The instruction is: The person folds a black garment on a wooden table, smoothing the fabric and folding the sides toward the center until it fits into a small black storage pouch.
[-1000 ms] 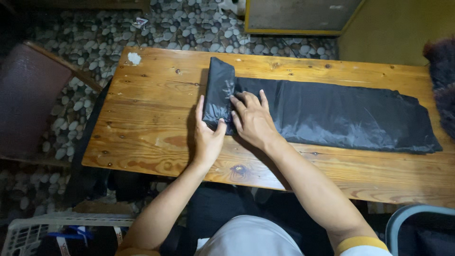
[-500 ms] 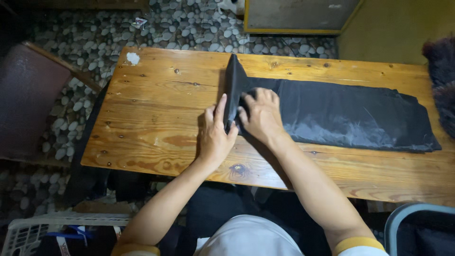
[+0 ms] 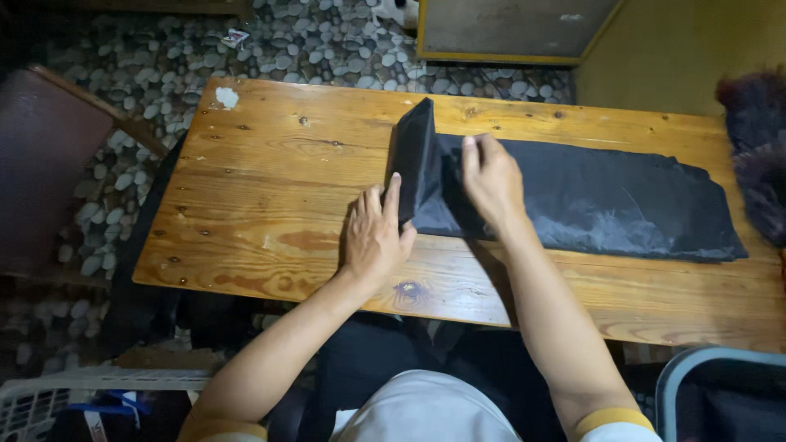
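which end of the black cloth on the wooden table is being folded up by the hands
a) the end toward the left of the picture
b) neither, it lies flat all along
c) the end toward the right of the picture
a: the left hand and right hand hold the raised fold at the left end of the black cloth, while its right stretch lies flat on the wooden table.

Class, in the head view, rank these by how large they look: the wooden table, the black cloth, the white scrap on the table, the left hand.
1. wooden table
2. black cloth
3. left hand, nearer the camera
4. white scrap
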